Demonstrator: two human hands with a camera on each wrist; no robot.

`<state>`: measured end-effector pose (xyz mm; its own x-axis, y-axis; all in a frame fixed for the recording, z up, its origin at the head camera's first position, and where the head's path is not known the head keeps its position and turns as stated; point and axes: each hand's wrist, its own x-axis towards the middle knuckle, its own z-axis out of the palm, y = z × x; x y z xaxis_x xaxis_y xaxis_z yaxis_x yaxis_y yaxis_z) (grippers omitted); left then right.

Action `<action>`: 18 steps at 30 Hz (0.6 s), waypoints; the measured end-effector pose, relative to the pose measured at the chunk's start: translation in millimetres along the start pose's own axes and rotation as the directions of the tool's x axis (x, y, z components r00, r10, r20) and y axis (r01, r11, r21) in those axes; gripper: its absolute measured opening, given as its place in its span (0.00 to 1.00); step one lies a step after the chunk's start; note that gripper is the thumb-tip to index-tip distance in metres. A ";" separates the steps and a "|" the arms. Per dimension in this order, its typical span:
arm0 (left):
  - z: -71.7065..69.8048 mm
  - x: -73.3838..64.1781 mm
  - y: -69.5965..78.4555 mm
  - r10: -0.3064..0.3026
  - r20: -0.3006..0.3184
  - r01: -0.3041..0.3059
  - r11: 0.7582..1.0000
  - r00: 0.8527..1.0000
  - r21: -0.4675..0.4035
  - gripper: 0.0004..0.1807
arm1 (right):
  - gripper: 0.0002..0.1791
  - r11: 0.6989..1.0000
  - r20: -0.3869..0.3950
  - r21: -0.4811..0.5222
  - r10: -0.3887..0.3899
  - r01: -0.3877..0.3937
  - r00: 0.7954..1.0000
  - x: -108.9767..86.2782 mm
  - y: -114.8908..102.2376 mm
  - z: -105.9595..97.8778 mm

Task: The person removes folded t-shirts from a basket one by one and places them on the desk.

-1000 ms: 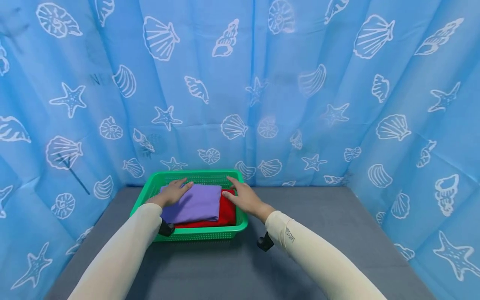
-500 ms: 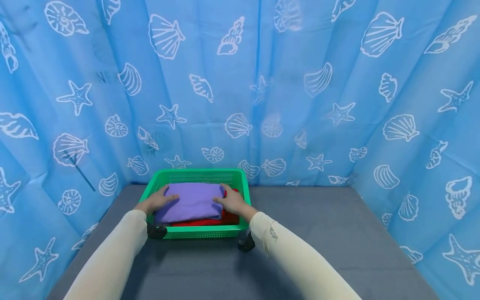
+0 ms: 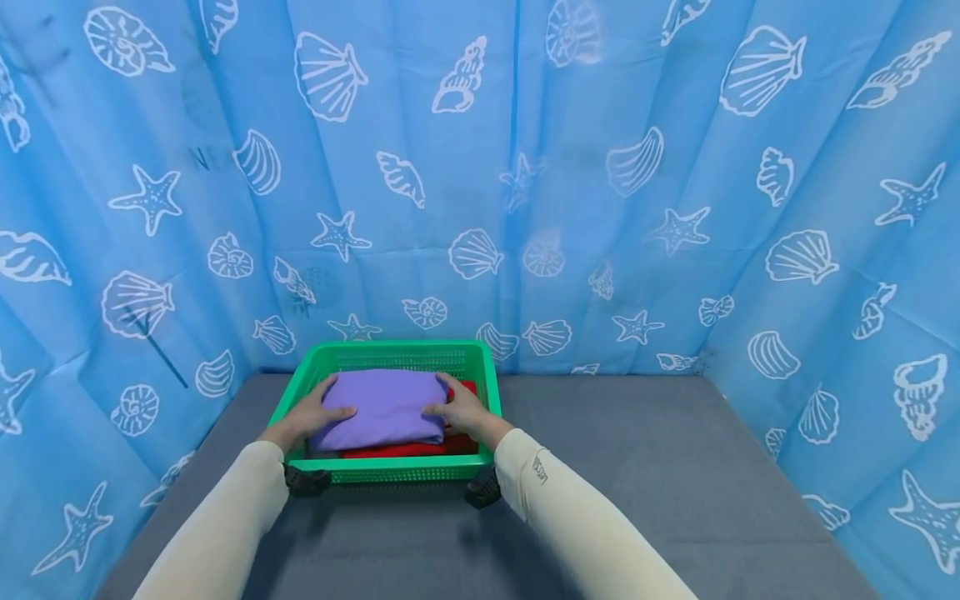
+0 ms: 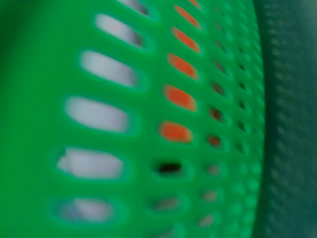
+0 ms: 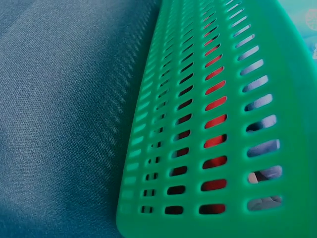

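Note:
A folded purple cloth (image 3: 392,407) lies in a green perforated plastic basket (image 3: 397,463), above a folded red cloth (image 3: 393,451). My left hand (image 3: 307,414) grips the purple cloth's left end, thumb on top. At its right end my right hand (image 3: 467,412) holds it the same way. Both hands reach inside the basket, and their far fingers are partly hidden by the cloth. The left wrist view is filled by the basket wall (image 4: 148,89), with pale and red fabric behind its slots. In the right wrist view, red fabric (image 5: 215,121) shows through the slots too.
The basket stands on a grey cloth-covered table (image 3: 600,467), near its back edge. A blue curtain (image 3: 570,208) with white shell prints encloses the back and both sides. Black wrist cameras (image 3: 307,481) hang close to the basket's front rim.
Both hands have come down from over the basket to the purple cloth's two ends and closed on it. Since half a second ago, the cloth's top has bulged slightly between them.

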<state>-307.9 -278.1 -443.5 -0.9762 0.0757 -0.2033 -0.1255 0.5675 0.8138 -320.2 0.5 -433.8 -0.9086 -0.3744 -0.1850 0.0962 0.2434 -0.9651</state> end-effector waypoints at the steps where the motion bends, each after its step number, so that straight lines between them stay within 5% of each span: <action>1: 0.6 0.6 -1.3 0.008 -0.011 -0.008 1.000 1.000 0.005 0.49 | 0.40 1.000 -0.002 0.009 0.007 -0.007 1.000 0.6 0.3 0.3; 18: 3.2 4.5 -2.3 0.024 -0.096 -0.012 0.993 0.995 0.118 0.43 | 0.42 0.998 -0.021 0.048 0.036 -0.035 0.999 4.5 2.5 2.5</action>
<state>-311.4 -276.5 -448.1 -0.9914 0.0103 -0.1306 -0.0915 0.6596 0.7460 -323.0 -2.8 -437.6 -0.9128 -0.3467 -0.2160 0.1477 0.2128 -0.9659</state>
